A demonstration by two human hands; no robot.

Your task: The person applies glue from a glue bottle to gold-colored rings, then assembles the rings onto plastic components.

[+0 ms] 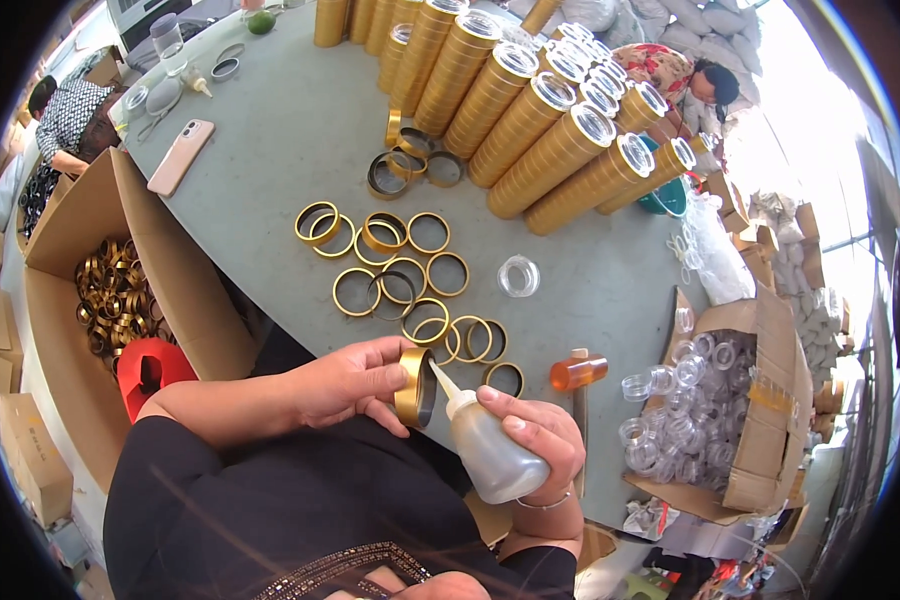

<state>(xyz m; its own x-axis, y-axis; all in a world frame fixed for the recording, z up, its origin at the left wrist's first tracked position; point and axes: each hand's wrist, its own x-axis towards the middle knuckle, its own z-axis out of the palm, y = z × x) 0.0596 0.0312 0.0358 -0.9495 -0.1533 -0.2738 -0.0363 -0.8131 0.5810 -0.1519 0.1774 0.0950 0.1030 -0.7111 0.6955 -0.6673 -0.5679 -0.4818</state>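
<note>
Between the thumb and fingers of my left hand is a gold ring, turned on edge so its dark inside faces right. My right hand grips a translucent squeeze bottle with a narrow pointed nozzle. The nozzle tip reaches the ring's rim; whether it touches cannot be made out. Beyond my hands, several more gold rings lie loose on the grey table, some overlapping. A clear plastic ring lies to their right. A hammer with an amber head rests beside my right hand.
Tall stacks of gold rings with clear tops stand at the far side. At right is a cardboard box of clear rings; at left, a carton of gold rings. A pink phone lies far left. Two other people are beyond the table.
</note>
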